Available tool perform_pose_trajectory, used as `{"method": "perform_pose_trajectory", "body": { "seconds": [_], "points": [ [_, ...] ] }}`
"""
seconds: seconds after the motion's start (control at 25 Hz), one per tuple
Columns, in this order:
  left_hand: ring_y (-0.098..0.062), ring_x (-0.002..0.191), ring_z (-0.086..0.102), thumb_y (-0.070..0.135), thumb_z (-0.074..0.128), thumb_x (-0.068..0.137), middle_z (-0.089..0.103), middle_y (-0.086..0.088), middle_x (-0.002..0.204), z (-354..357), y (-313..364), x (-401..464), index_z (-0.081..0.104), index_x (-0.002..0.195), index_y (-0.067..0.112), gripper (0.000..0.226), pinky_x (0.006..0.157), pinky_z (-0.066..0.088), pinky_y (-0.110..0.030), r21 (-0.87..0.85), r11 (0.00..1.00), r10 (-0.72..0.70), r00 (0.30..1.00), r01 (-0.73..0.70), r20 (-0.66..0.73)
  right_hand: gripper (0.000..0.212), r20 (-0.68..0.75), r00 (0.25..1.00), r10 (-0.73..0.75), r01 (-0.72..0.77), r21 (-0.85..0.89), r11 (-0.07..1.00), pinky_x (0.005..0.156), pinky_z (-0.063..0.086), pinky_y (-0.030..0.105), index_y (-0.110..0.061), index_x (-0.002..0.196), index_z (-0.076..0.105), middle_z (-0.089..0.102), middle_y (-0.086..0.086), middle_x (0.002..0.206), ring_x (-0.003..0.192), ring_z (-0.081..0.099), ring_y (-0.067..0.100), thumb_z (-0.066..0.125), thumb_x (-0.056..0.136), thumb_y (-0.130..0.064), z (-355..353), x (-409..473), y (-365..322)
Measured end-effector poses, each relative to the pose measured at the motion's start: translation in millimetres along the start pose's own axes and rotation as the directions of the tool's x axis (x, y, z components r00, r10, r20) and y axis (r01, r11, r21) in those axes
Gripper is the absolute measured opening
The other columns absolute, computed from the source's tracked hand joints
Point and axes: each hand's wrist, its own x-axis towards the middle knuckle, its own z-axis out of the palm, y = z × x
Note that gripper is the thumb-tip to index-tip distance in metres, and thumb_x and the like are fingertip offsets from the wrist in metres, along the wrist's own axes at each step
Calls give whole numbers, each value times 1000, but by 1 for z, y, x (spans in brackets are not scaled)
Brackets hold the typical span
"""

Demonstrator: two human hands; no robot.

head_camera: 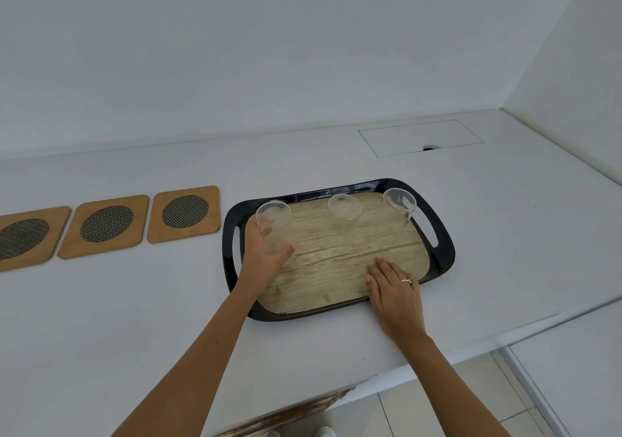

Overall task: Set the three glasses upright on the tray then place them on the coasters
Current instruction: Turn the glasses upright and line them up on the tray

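Left hand (261,256) wraps its fingers round the left glass (273,226) at the tray's (444,251) left end. Right hand (392,285) lies flat, fingers spread, on the tray, holding nothing. Middle glass (344,206) and right glass (399,200) stand along the far edge. Glass looks light, rigid, slick and breakable; best gripped around the wall. All three seem upright, long axis vertical, mouths up. Three coasters (183,214) sit left of the tray.
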Motion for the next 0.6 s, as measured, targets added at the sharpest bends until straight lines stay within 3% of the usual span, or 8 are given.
{"method": "perform_pose_trajectory", "body": {
  "seconds": [0.12, 0.2, 0.32, 0.48, 0.6],
  "points": [
    [5, 112, 43, 15, 78, 72, 43, -5, 131, 1, 1, -2, 29, 121, 33, 71, 87, 37, -15, 40, 999, 21, 1000, -22, 8, 49, -11, 1000, -9, 9, 3, 1000, 96, 40, 43, -14, 115, 66, 63, 6, 127, 121, 55, 24, 28, 95, -38, 1, 0, 1],
    [-4, 115, 45, 16, 78, 72, 43, -5, 130, 1, 1, -2, 29, 123, 32, 73, 92, 39, -20, 55, 998, 24, 1000, -25, 9, 49, -22, 1000, -11, 11, 9, 1000, 96, 40, 43, -14, 115, 66, 63, 6, 127, 121, 55, 24, 29, 95, -38, 1, 0, 1],
    [-17, 125, 42, 17, 80, 71, 40, -7, 134, 1, 2, -3, 25, 130, 28, 82, 106, 38, -39, 54, 998, 24, 1000, -24, 13, 50, -25, 1000, -10, 11, 21, 1000, 96, 40, 44, -14, 115, 67, 63, 6, 127, 121, 55, 25, 29, 95, -38, 0, 0, 1],
    [-16, 136, 24, 27, 87, 61, 23, -7, 146, -8, 6, -5, -3, 142, 29, 121, 110, 25, -35, 69, 997, -36, 998, 32, 48, 51, -18, 1000, -17, 18, 39, 999, 95, 41, 45, -14, 114, 67, 63, 6, 128, 121, 55, 25, 28, 94, -39, 0, 0, 3],
    [-11, 134, 22, 47, 81, 62, 21, -2, 148, -33, 6, -12, 3, 143, 27, 114, 109, 24, -35, 157, 987, 27, 1000, -25, -8, 49, -18, 1000, -23, 24, 55, 998, 95, 42, 45, -14, 113, 68, 63, 6, 127, 121, 55, 24, 30, 94, -39, 0, 0, 2]
  ]
}}
